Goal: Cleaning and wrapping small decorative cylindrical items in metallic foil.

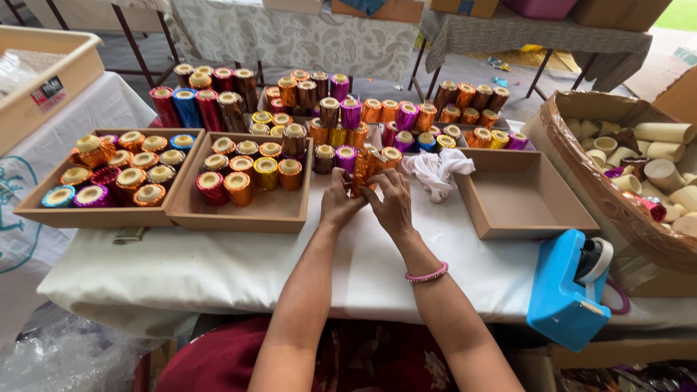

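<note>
An orange foil roll [365,168] was pinched between the fingers of the left hand [340,204] and right hand [393,205], at twelve o'clock over the counter [239,265], apparently so the foil could be smoothed. A tape dispenser [567,290] sat at four o'clock.

Single head-worn camera looks steeply down and forward across the near desk [218,268], close above the wearer's forearms
</note>
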